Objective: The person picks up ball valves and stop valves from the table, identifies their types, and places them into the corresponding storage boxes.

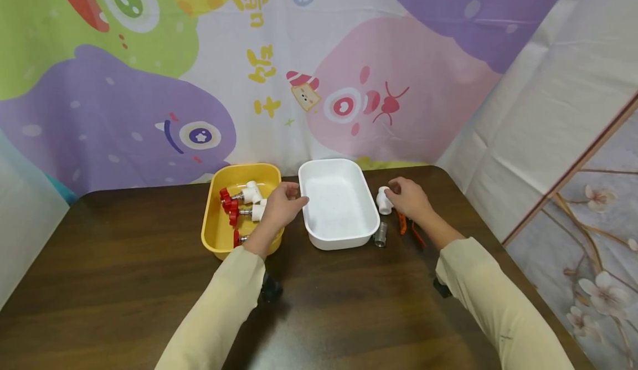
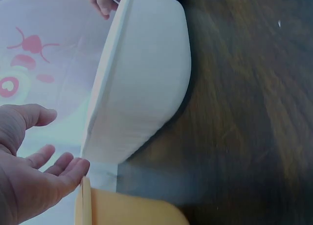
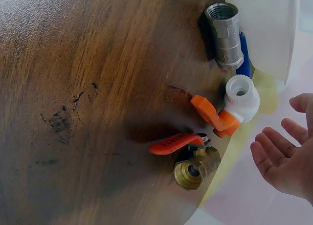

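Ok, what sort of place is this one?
Probably a makeshift indoor recording corner: a dark wood-look table, a cartoon-printed cloth hanging behind it, and a yellow tray of red-handled valves set out on top.

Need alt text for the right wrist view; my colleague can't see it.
A right hand, holding nothing, is near a white valve with an orange handle. On the dark wooden table lie a red-handled brass valve and a silver metal fitting, beside a white tray.
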The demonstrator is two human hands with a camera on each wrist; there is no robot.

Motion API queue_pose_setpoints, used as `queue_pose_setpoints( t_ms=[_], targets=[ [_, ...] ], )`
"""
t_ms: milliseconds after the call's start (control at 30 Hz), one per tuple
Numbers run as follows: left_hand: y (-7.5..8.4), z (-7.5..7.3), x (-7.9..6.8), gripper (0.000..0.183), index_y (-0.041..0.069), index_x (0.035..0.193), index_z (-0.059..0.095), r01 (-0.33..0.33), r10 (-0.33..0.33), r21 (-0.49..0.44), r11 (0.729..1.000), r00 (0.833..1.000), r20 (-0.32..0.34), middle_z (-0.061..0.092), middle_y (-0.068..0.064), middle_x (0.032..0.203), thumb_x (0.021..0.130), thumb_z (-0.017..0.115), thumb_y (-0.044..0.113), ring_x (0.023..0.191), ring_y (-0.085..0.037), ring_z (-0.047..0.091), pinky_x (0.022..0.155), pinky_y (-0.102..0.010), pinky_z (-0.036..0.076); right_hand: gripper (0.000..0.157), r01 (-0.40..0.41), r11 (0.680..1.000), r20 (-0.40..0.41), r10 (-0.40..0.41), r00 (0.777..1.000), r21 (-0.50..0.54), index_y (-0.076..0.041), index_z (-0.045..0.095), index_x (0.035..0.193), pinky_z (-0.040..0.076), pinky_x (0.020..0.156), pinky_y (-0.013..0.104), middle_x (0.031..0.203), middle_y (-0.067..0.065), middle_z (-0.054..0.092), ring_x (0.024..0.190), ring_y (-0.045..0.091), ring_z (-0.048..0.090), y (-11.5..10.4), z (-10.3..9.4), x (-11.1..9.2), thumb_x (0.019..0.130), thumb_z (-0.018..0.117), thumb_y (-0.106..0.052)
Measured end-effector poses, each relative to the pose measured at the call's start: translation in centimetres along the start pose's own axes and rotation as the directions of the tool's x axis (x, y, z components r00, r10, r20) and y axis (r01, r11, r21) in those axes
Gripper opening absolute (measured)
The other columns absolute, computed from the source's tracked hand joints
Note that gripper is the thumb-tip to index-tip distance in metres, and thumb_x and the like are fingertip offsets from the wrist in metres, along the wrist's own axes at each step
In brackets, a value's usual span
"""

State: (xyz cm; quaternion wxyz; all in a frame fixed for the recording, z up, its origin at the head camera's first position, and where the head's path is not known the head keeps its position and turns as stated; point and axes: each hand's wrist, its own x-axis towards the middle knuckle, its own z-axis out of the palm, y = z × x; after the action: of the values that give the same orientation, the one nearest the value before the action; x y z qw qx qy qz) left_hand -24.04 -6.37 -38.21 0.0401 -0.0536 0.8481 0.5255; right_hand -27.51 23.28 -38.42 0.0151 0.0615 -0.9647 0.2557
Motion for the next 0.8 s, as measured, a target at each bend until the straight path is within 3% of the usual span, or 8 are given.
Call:
queue_pose_setpoints(
  t_ms=[233, 467, 800],
  targets=[
    [0.5, 0.9, -0.5, 0.052, 0.004, 0.133, 0.043, 0.031, -0.031, -0.016, 0.999, 1.000, -0.003, 0.046, -0.014, 0.136, 0.089, 0.061, 0.026, 0.127, -0.030, 0.044, 0.105, -0.041, 0.040, 0.040, 0.001, 1.000, -0.009, -0.001, 1.000, -0.011, 0.002, 0.057, 0.120, 0.044, 0.091, 0.047, 0.110, 0.022, 0.060, 0.103, 0.035, 0.056, 0.7, 0.1, 0.0, 0.092, 0.051, -0.026],
    [0.3, 1.7, -0.4, 0.056, 0.003, 0.137, 0.038, 0.031, -0.031, 0.014, 0.999, 0.999, -0.009, 0.046, -0.017, 0.135, 0.090, 0.058, 0.025, 0.120, -0.029, 0.047, 0.100, -0.041, 0.044, 0.041, -0.001, 1.000, -0.002, 0.001, 1.000, -0.025, 0.002, 0.056, 0.120, 0.044, 0.088, 0.048, 0.107, 0.022, 0.061, 0.100, 0.035, 0.056, 1.3, 0.2, 0.1, 0.092, 0.050, -0.026],
    [-0.5, 2.9, -0.5, 0.060, -0.004, 0.143, 0.026, 0.018, -0.018, -0.044, 0.999, 1.000, 0.009, 0.047, -0.023, 0.134, 0.093, 0.050, 0.020, 0.119, -0.032, 0.050, 0.096, -0.043, 0.047, 0.047, -0.031, 0.999, 0.024, 0.032, 0.999, -0.038, 0.004, 0.052, 0.125, 0.045, 0.086, 0.048, 0.109, 0.023, 0.060, 0.099, 0.036, 0.057, 1.4, 0.7, 0.0, 0.091, 0.051, -0.028]
  ],
)
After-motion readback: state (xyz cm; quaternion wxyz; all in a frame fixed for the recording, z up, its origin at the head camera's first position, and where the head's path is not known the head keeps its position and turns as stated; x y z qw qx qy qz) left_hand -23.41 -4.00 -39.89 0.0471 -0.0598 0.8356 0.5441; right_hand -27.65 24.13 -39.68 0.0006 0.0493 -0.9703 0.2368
